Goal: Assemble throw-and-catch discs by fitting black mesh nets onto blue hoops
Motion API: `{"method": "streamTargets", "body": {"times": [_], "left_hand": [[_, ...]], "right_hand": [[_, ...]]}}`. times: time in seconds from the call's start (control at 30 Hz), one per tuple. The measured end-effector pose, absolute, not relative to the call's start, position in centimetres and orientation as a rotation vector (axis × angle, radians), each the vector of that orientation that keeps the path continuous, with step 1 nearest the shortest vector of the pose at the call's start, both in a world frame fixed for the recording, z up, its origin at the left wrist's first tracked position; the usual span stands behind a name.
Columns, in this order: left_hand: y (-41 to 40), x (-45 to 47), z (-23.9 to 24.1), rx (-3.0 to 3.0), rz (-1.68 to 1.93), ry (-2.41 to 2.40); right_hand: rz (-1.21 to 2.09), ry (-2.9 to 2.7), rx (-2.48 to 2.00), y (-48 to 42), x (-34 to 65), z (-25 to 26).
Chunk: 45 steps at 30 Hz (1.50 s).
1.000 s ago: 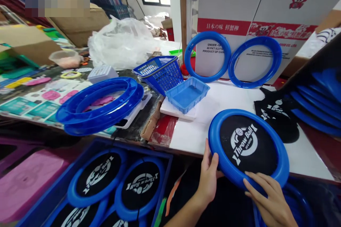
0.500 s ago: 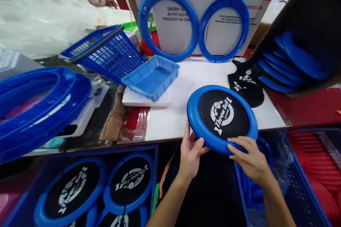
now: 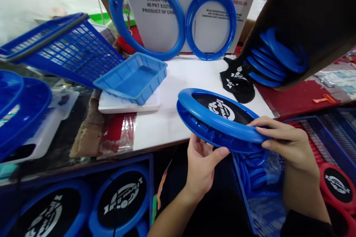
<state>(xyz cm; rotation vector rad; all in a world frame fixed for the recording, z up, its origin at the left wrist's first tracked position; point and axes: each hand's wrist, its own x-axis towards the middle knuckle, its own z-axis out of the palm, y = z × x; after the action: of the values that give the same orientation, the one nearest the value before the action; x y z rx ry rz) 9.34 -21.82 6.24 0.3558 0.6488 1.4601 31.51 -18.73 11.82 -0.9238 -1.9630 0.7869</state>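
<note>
"Holding what, and where?"

"A blue-rimmed disc [image 3: 222, 110], tilted over the near edge of the tabletop [image 3: 289, 98], with upper rim [image 3: 205, 114] and lower rim [image 3: 198, 129] gaping from seven to nine o'clock."

"And the fingers [image 3: 266, 121]?"

"Left hand [image 3: 200, 163] curled round the disc from below at seven, thumb on the edge; right hand [image 3: 289, 144] clamped on at four."

"Best handling?"

"Seems wise to support evenly, avoid twisting rim against rim, and keep fingertips out of the gap."

"Nearby?"

"Black pieces [image 3: 236, 85] at one o'clock, blue tray [image 3: 136, 76] at ten."
</note>
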Motion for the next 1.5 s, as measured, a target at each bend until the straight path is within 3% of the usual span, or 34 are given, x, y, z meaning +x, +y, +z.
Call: {"method": "streamTargets", "body": {"times": [0.47,0.9,1.5], "left_hand": [[-21.2,10.7,8.2,0.406,1.503,0.626],[-21.9,9.6,9.0,0.426,1.553,0.642],[-22.4,10.0,9.3,0.423,1.538,0.679]], "right_hand": [[0.772,-1.805,-1.129,-17.8,31.5,15.6],[0.937,-1.949,-0.803,-18.0,32.6,12.5],[0.911,-2.004,-0.904,-19.2,32.4,13.9]]}}
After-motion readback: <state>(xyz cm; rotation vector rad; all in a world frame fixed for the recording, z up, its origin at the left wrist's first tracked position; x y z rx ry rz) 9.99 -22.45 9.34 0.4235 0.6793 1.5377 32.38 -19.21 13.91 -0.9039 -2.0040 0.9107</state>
